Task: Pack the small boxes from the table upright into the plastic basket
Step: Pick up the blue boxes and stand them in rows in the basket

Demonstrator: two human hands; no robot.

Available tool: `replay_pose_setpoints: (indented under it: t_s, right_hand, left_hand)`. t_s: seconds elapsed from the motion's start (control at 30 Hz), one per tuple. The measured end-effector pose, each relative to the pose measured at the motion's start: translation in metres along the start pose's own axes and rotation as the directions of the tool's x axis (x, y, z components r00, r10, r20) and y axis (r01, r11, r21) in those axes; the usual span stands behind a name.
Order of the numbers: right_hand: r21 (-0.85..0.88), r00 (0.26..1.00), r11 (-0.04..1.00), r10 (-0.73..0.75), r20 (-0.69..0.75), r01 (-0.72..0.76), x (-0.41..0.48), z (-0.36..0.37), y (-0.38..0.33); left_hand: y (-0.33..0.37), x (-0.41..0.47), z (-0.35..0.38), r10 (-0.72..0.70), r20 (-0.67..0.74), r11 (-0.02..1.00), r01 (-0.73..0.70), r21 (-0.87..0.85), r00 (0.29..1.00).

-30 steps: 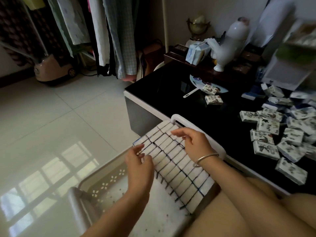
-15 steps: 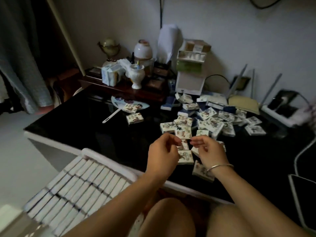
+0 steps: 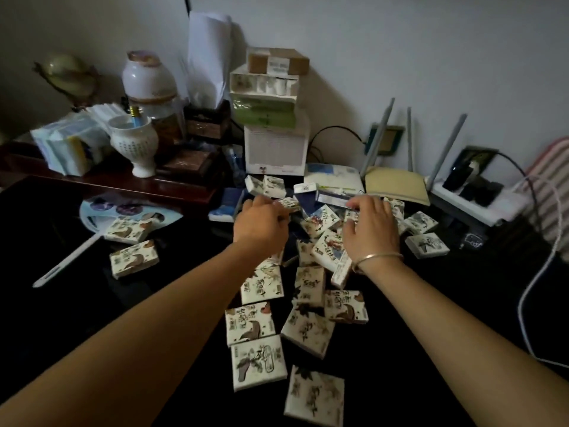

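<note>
Several small white boxes (image 3: 260, 323) with ink-style prints lie flat and scattered on the black table (image 3: 92, 303). My left hand (image 3: 261, 224) reaches over the far part of the pile with curled fingers, which pinch one small box (image 3: 289, 204) at its edge. To the right, my right hand (image 3: 371, 226), a bangle on its wrist, hovers palm down with fingers spread and fingertips touching the boxes at the back of the pile (image 3: 354, 208). The plastic basket is out of view.
Two more boxes (image 3: 134, 257) lie to the left beside a hand fan (image 3: 101, 217). Behind the pile stand stacked cartons (image 3: 275, 131), a white cup (image 3: 135, 143), a jar (image 3: 149, 81), a router with antennas (image 3: 397, 183) and a power strip (image 3: 474, 198). A white cable (image 3: 538, 272) loops at right.
The view has swung from the basket on my lap up to the table. Both hands left the packed rows and stretched forward to the far boxes of the pile.
</note>
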State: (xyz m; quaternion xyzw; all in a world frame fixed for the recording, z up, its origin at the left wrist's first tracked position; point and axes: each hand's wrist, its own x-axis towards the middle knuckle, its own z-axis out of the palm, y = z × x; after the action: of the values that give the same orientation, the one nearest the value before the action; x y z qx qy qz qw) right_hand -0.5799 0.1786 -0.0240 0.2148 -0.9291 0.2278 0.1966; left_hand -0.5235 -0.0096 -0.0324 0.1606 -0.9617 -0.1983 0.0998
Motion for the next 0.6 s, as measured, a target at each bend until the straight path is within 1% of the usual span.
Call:
replay_pose_setpoints:
  t_s: [0.03,0.1,0.17,0.2,0.27,0.33,0.37,0.43,0.5,0.53,0.6]
  right_hand:
    - [-0.031,0.999,1.000,-0.001,0.043,0.002,0.011,0.004,0.000]
    - [-0.103,0.977,0.994,-0.015,0.212,0.038,0.031,0.013,0.001]
    - [-0.177,0.924,0.983,0.031,0.381,0.040,0.047,0.021,0.001]
    - [-0.202,0.907,0.979,0.055,0.418,0.034,0.051,0.025,0.002]
    - [-0.242,0.920,0.969,0.047,0.390,0.053,0.053,0.034,0.004]
    - [-0.251,0.953,0.964,-0.008,0.304,0.088,0.049,0.038,0.007]
    - [-0.234,0.966,0.969,-0.021,0.259,0.084,0.046,0.038,0.007]
    - [-0.174,0.981,0.984,0.002,0.192,0.032,0.040,0.035,0.008]
    - [-0.117,0.988,0.993,0.019,0.154,-0.001,0.034,0.024,0.006]
    - [-0.091,0.991,0.996,0.008,0.136,0.005,0.030,0.016,0.003]
    - [-0.028,0.993,0.998,-0.053,0.105,0.056,0.021,-0.001,-0.005]
  left_hand:
    - [-0.002,0.006,0.004,-0.010,0.037,1.000,0.009,0.022,0.999]
    - [-0.005,0.013,0.011,-0.061,0.084,0.998,0.059,0.026,0.995]
    - [-0.006,0.012,0.013,-0.072,0.049,0.992,0.066,0.110,0.996]
    - [-0.007,0.010,0.013,-0.060,0.016,0.987,0.057,0.149,0.998]
    - [-0.013,0.006,0.013,-0.050,-0.027,0.990,0.053,0.130,0.998]
    - [-0.019,0.002,0.011,-0.076,-0.030,0.997,0.076,0.027,0.997]
    - [-0.022,-0.001,0.010,-0.092,-0.024,0.996,0.092,-0.020,0.995]
    - [-0.028,-0.006,0.009,-0.136,-0.015,0.986,0.134,-0.101,0.991]
    - [-0.033,-0.015,0.005,-0.159,-0.048,0.977,0.150,-0.152,0.986]
    - [-0.034,-0.021,0.001,-0.137,-0.077,0.981,0.125,-0.150,0.988]
    - [-0.035,-0.034,-0.007,-0.040,-0.143,0.992,0.022,-0.122,0.989]
